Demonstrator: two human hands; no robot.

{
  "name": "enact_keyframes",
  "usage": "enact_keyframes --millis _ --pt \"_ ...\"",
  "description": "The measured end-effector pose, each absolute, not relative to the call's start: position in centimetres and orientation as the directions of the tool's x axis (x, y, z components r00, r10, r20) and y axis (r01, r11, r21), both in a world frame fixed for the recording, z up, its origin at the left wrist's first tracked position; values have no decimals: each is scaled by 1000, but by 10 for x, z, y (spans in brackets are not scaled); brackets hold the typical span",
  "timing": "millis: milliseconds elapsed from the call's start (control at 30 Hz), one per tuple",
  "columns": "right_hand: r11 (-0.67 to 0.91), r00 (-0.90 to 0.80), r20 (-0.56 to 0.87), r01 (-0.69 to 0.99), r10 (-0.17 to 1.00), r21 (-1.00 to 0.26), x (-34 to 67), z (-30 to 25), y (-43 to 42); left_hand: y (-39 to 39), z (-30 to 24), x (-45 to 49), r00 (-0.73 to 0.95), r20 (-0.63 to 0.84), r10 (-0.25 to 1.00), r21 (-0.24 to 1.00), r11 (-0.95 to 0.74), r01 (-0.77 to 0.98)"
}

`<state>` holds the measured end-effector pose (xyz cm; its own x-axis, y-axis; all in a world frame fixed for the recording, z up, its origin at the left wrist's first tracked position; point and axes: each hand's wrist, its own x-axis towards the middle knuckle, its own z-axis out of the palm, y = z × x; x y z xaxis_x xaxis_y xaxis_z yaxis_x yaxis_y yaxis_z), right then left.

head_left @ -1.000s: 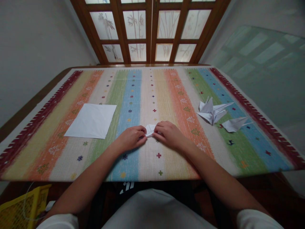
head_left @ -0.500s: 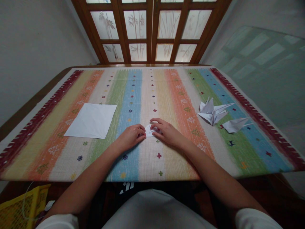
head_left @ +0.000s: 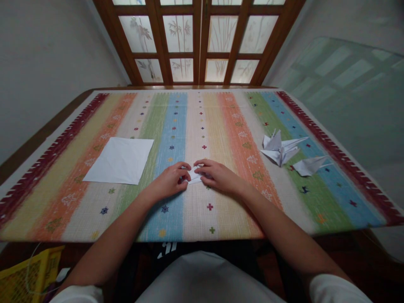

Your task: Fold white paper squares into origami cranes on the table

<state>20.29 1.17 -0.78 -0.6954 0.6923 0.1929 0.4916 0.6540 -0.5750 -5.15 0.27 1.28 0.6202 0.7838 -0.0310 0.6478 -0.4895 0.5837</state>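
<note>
A small folded piece of white paper (head_left: 193, 175) lies on the striped tablecloth (head_left: 221, 210) near the table's front middle. My left hand (head_left: 168, 182) has its fingers curled onto the paper's left end. My right hand (head_left: 214, 174) presses on its right side, fingers bent over it. The two hands nearly touch and hide most of the paper.
A flat white square sheet (head_left: 120, 160) lies to the left. Two folded paper cranes, one (head_left: 280, 148) behind the other (head_left: 311, 165), sit to the right. Behind the table are wooden-framed windows (head_left: 198, 42). A yellow crate (head_left: 28, 277) stands on the floor at lower left.
Both hands have shifted slightly forward over the folded paper. The right hand's fingers now reach across its top, closer to the left hand.
</note>
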Motion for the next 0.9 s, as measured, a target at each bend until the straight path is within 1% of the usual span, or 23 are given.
enact_keyframes --millis 133,533,700,900 --pt "633 -678 199 484 708 -604 202 -5 10 3 14 -51 612 -60 788 591 -466 658" --pt "589 -643 172 517 746 -621 202 -1 10 4 10 -55 608 -29 794 587 -479 653" --pt "625 -657 195 521 729 -581 203 -2 12 5 12 -54 606 -42 794 587 -472 658" --pt "607 -631 219 501 744 -617 199 -6 13 4 13 -52 609 -48 792 564 -482 671"
